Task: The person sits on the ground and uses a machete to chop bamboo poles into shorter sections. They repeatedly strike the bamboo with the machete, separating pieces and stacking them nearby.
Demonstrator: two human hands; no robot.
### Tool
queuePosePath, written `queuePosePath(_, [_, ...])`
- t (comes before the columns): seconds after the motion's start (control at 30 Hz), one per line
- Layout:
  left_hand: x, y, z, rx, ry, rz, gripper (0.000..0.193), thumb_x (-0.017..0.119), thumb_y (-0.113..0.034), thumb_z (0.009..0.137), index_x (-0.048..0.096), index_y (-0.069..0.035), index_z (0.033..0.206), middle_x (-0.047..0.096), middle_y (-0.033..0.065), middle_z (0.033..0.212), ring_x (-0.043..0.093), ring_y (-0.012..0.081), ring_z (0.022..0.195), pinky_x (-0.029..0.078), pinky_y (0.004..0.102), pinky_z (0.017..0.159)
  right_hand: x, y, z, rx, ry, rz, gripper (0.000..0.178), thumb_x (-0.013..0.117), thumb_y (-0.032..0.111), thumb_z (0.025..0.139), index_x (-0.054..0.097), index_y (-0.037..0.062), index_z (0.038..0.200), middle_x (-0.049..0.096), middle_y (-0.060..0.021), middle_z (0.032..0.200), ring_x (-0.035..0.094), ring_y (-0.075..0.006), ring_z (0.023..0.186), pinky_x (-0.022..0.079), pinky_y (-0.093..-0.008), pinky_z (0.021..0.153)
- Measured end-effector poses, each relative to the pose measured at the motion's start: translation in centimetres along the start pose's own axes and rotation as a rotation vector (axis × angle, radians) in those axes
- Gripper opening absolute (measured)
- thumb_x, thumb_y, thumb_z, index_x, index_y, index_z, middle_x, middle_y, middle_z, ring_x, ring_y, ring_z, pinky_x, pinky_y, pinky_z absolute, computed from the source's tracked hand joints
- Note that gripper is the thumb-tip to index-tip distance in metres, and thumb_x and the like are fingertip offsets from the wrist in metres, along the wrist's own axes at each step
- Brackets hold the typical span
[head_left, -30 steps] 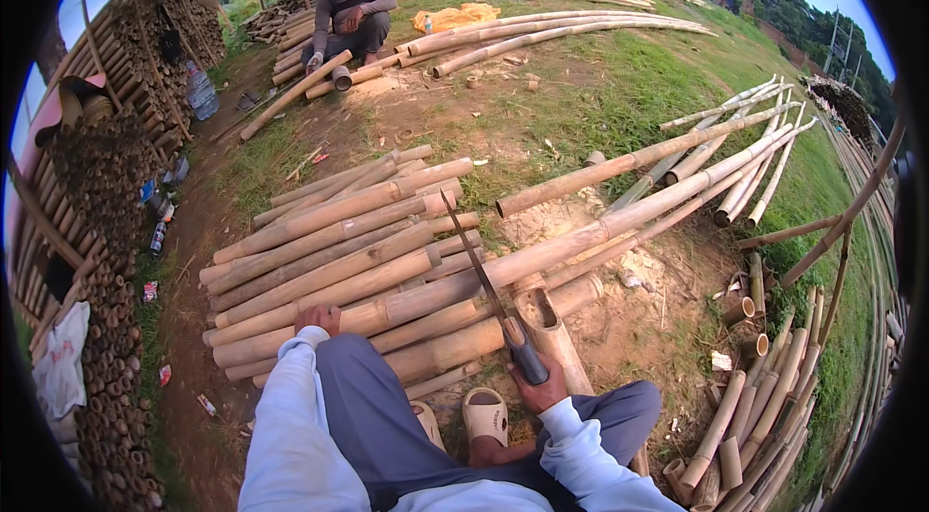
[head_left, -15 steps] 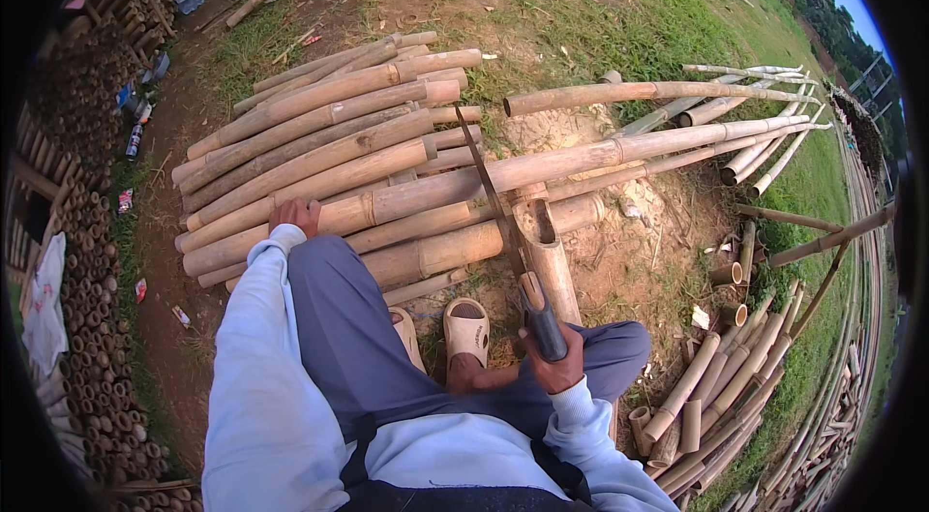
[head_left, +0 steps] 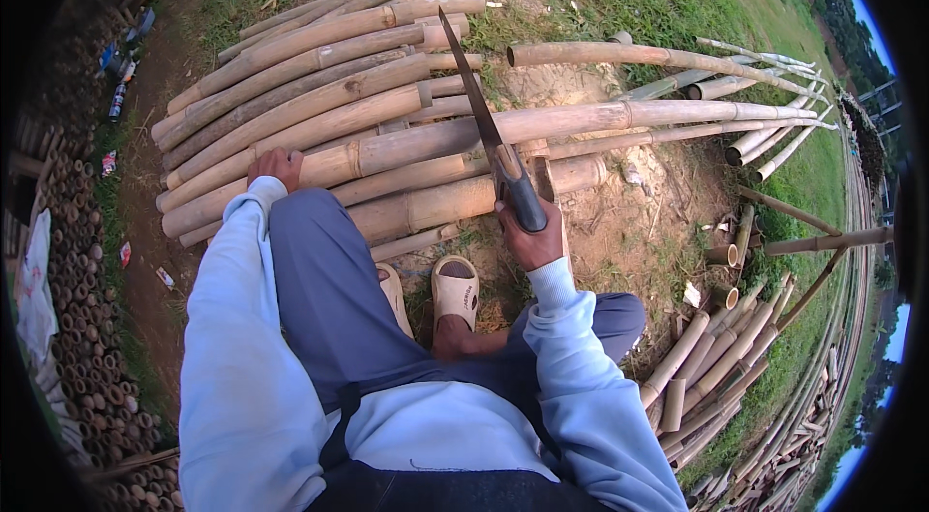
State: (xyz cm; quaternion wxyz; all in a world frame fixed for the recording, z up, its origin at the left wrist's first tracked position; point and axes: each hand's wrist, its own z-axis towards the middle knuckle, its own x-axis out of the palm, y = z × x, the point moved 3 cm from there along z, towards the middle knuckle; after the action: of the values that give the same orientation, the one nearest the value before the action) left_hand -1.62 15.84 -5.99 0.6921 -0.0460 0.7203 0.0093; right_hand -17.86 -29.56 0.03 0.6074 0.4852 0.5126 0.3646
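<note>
My right hand [head_left: 532,233] is closed round the dark handle of a hand saw [head_left: 476,105]. The saw's long tapering blade points away from me and lies across a long bamboo pole [head_left: 581,122]. My left hand [head_left: 276,168] rests on that pole at its left part, fingers bent over it, beside my knee. Under the pole, close to the saw, stands a bamboo support post [head_left: 544,175], partly hidden by my right hand and the saw. Whether the blade has cut into the pole I cannot tell.
Cut bamboo lengths [head_left: 339,83] lie side by side at the left, with a thick piece [head_left: 435,207] nearer me. Another long pole [head_left: 639,54] lies beyond at the right. Short offcuts [head_left: 711,347] are heaped at the lower right. My sandalled foot [head_left: 455,289] is below the pole.
My right hand has pushed the saw forward, away from my body, so more blade reaches past the pole. My left hand stays on the pole. The view has tilted slightly down.
</note>
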Motion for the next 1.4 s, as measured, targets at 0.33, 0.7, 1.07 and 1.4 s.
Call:
queuePosePath(0.33, [0.1, -0.5, -0.5, -0.053, 0.015, 0.055, 0.052, 0.043, -0.044, 0.096, 0.073, -0.001, 0.095, 0.071, 0.0238, 0.104, 0.066, 0.0429, 0.099, 0.049, 0.0528, 0.092, -5.6, 5.3, -14.9, 0.095, 0.029, -0.052, 0.025, 0.072, 0.004, 0.088, 0.069, -0.0034, 0.112, 0.072, -0.0091, 0.087, 0.065, -0.0113, 0.08, 0.052, -0.028, 0.075])
queuePosePath(0.7, [0.3, 0.7, -0.5, -0.018, -0.01, 0.015, 0.042, 0.045, -0.044, 0.097, 0.067, -0.008, 0.1, 0.069, 0.0206, 0.102, 0.064, 0.039, 0.103, 0.047, 0.0524, 0.092, -3.8, 3.1, -7.8, 0.104, 0.038, -0.013, 0.024, 0.075, 0.009, 0.089, 0.069, -0.0023, 0.109, 0.069, -0.0067, 0.082, 0.06, -0.0098, 0.074, 0.05, -0.0289, 0.069])
queuePosePath(1.07, [-1.8, -1.1, -1.0, -0.135, 0.021, -0.05, 0.045, 0.046, -0.041, 0.095, 0.075, -0.007, 0.097, 0.071, 0.0229, 0.102, 0.066, 0.0421, 0.099, 0.049, 0.0516, 0.091, -0.1, 1.0, -0.9, 0.08, 0.029, 0.011, 0.016, 0.074, 0.008, 0.089, 0.068, -0.0017, 0.1, 0.064, -0.006, 0.072, 0.055, -0.01, 0.065, 0.048, -0.0297, 0.062])
queuePosePath(1.4, [-0.4, -0.7, -1.2, -0.151, 0.078, -0.025, 0.045, 0.046, -0.042, 0.096, 0.075, -0.009, 0.103, 0.071, 0.0219, 0.102, 0.066, 0.0416, 0.1, 0.049, 0.0507, 0.092, -6.1, 6.2, -12.8, 0.073, 0.105, -0.155, 0.027, 0.067, -0.001, 0.086, 0.068, -0.0035, 0.112, 0.073, -0.0127, 0.103, 0.067, -0.0144, 0.098, 0.05, -0.0298, 0.091])
